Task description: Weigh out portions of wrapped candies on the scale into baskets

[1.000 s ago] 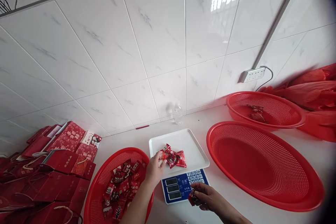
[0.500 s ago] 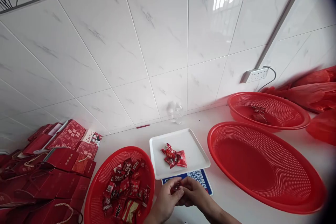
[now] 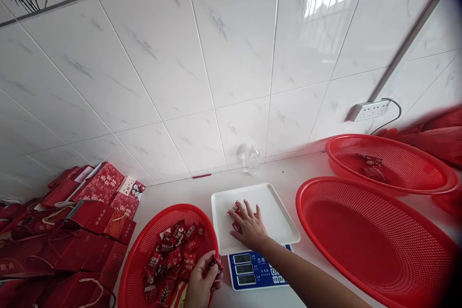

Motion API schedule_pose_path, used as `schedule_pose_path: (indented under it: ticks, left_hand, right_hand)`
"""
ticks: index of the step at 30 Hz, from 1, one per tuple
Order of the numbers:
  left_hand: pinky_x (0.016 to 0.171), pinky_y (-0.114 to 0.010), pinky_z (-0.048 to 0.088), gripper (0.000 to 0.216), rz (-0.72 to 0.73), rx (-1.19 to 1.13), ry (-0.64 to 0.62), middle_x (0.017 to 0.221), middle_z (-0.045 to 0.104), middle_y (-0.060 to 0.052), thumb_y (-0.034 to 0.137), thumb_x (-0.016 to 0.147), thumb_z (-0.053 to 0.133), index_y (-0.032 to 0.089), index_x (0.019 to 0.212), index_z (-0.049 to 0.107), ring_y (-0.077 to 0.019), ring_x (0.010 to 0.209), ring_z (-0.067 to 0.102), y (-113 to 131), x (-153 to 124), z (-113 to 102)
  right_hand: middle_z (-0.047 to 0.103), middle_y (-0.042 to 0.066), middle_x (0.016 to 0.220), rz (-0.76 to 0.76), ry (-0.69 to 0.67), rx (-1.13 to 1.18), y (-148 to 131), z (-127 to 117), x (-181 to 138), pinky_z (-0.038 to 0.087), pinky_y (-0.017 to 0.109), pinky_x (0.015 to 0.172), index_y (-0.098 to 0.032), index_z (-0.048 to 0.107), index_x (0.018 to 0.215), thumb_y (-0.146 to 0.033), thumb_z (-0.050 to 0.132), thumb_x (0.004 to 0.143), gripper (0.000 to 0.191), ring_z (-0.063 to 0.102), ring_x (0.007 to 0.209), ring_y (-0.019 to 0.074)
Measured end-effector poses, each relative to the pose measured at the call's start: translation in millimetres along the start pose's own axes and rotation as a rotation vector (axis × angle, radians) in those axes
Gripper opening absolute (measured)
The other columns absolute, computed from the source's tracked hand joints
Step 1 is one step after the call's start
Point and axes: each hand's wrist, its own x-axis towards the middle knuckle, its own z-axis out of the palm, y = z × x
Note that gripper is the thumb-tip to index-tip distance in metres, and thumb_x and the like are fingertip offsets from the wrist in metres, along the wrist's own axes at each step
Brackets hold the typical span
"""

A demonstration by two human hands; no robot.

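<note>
My left grip (image 3: pixel 205 276) pinched a sweet (image 3: pixel 216 264) by the basket (image 3: pixel 154 229), while my right grip (image 3: pixel 250 226) — splayed, unclosed — covered sweets (image 3: pixel 235 209) on the tray (image 3: pixel 279 219), apparently a gathering step that next called for curling around them.

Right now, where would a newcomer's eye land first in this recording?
Probably on the right hand, spread over wrapped packets on the white tray at centre. Next, the left hand grips a dark red packet at the right side of the packet-filled basket. The large red basket on the right also stands out, against the pale tiled wall behind.
</note>
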Motion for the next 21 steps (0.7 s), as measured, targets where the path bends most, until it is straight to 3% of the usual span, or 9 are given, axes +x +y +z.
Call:
schedule_pose_path:
  ticks: [4, 7, 11, 15, 18, 21]
  left_hand:
    - [0.056, -0.025, 0.047, 0.07, 0.019, 0.009, 0.005, 0.071, 0.064, -0.002, 0.055, 0.041, 0.078, 0.018, 0.099, 0.062, -0.013, 0.06, 0.058, -8.1, 3.4, -10.6]
    - [0.052, -0.024, 0.045, 0.067, 0.065, -0.006, 0.036, 0.067, 0.063, -0.002, 0.057, 0.043, 0.077, 0.018, 0.096, 0.062, -0.0121, 0.056, 0.056, -18.6, 7.2, -13.8]
    - [0.046, -0.021, 0.041, 0.067, 0.119, -0.004, 0.065, 0.062, 0.062, -0.001, 0.059, 0.042, 0.076, 0.018, 0.093, 0.063, -0.012, 0.052, 0.055, -25.4, 12.4, -12.1]
    - [0.048, -0.022, 0.041, 0.065, 0.124, 0.023, 0.086, 0.065, 0.061, -0.002, 0.057, 0.044, 0.076, 0.017, 0.095, 0.063, -0.0124, 0.054, 0.056, -20.8, 15.7, -10.6]
    - [0.051, -0.022, 0.043, 0.066, 0.138, 0.066, 0.114, 0.07, 0.062, -0.003, 0.056, 0.048, 0.074, 0.018, 0.099, 0.062, -0.0131, 0.058, 0.058, -15.2, 16.2, -11.8]
    - [0.054, -0.022, 0.046, 0.073, 0.158, 0.139, 0.15, 0.078, 0.064, -0.003, 0.057, 0.053, 0.069, 0.02, 0.114, 0.056, -0.0143, 0.064, 0.059, -7.9, 16.8, -13.3]
  right_hand:
    - [0.044, 0.009, 0.137, -0.079, 0.095, 0.094, 7.8, 5.2, 11.9, 0.032, 0.048, 0.093, -0.031, 0.053, 0.119, -0.045, 0.049, 0.08, 0.041, 0.044, 0.116, 0.0308]
    - [0.061, 0.009, 0.114, -0.089, 0.149, 0.146, 14.8, 3.3, 15.8, 0.039, 0.038, 0.084, -0.027, 0.062, 0.099, -0.033, 0.043, 0.085, 0.025, 0.055, 0.099, 0.025]
    - [0.065, 0.005, 0.093, -0.041, 0.238, 0.238, 19.9, -5.9, 22.9, 0.044, 0.029, 0.07, -0.025, 0.062, 0.083, -0.029, 0.044, 0.083, 0.019, 0.06, 0.077, 0.0183]
    - [0.064, 0.003, 0.085, 0.07, 0.386, 0.356, 36.0, -25.2, 14.9, 0.046, 0.026, 0.062, -0.022, 0.057, 0.086, -0.038, 0.034, 0.088, 0.028, 0.06, 0.07, 0.0153]
    - [0.064, 0.004, 0.075, 0.175, 0.499, 0.458, 66.8, -45.7, -12.8, 0.045, 0.026, 0.054, -0.02, 0.056, 0.089, -0.045, 0.028, 0.088, 0.037, 0.058, 0.057, 0.0149]
    - [0.064, 0.003, 0.072, 0.35, 0.672, 0.625, 112.7, -64.1, -55.9, 0.045, 0.026, 0.049, -0.02, 0.055, 0.087, -0.052, 0.039, 0.082, 0.036, 0.055, 0.05, 0.0136]
